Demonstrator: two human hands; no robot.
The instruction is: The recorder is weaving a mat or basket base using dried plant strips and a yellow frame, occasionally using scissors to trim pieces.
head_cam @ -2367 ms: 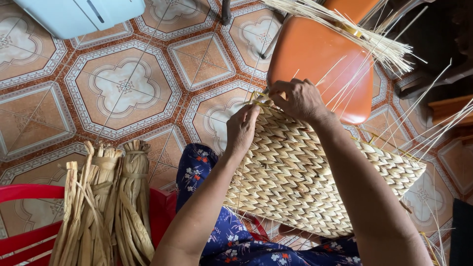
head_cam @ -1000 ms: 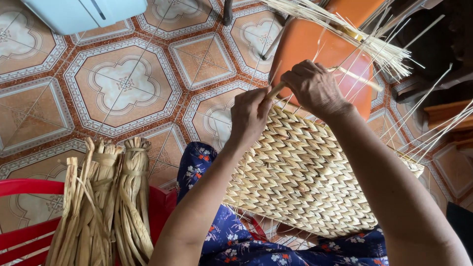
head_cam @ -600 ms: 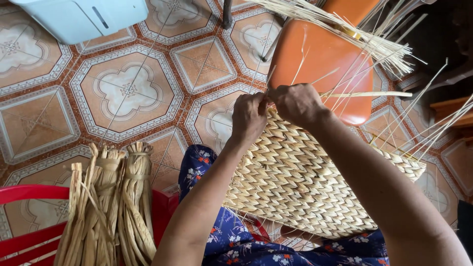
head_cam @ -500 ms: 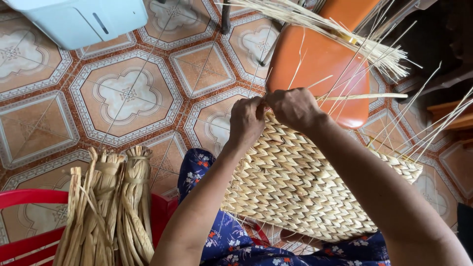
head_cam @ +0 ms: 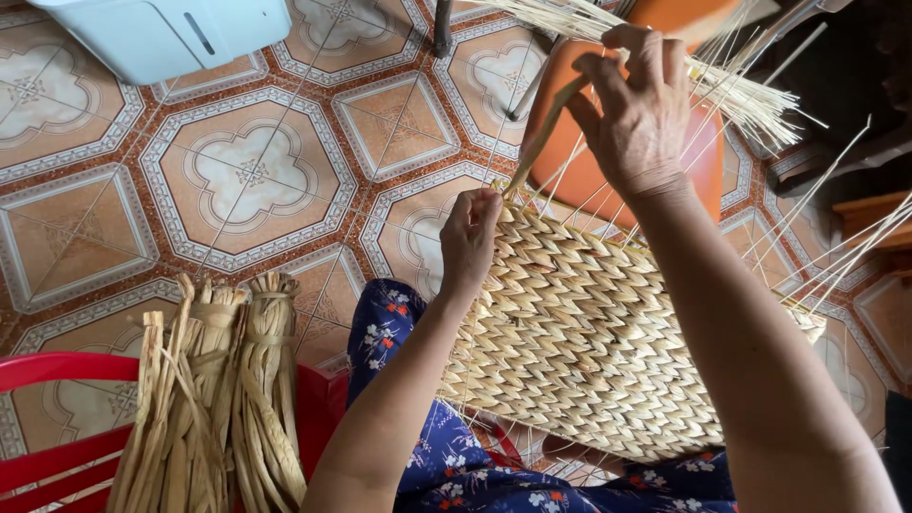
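Since 0.5 s ago, the right hand point(head_cam: 638, 104) has lifted to the upper right of the frame, its grip apparently pinching a reed strand point(head_cam: 543, 138). Left hand point(head_cam: 468, 237) pinches the woven mat's point(head_cam: 579, 342) top edge at centre.

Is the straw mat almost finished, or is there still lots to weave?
A good part looks done: the woven mat already has many tight zigzag rows. In hand now: the right hand pulls one flat strand up from the top edge while the left hand pinches that edge. Left: thin loose stalks stick out unwoven, and the tied bundles lie unused.
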